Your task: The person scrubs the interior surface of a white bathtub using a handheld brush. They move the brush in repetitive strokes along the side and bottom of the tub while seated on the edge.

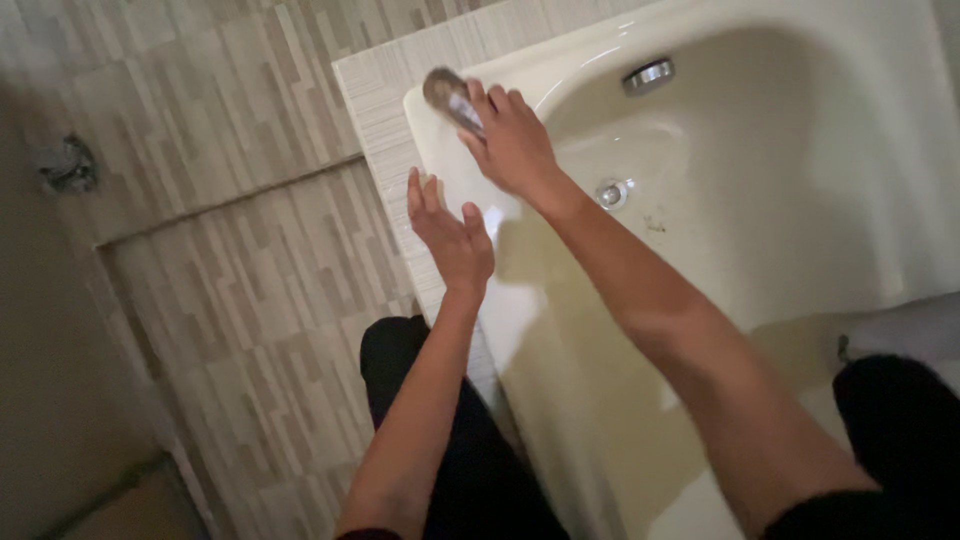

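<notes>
My right hand (512,140) reaches across the corner of a cream bathtub (790,200) and grips a small blurred grey object (448,95), perhaps a sponge or scrubber, pressed against the tub's rim. My left hand (450,235) is flat with fingers apart, resting on the tub's outer edge just below the right hand. It holds nothing.
A chrome overflow cover (648,75) sits on the tub's far wall and a chrome drain (612,192) on its floor. Striped beige tiles (250,280) cover the tub's side panel and wall. A dark fitting (68,165) sits at far left. My dark-clothed knees show below.
</notes>
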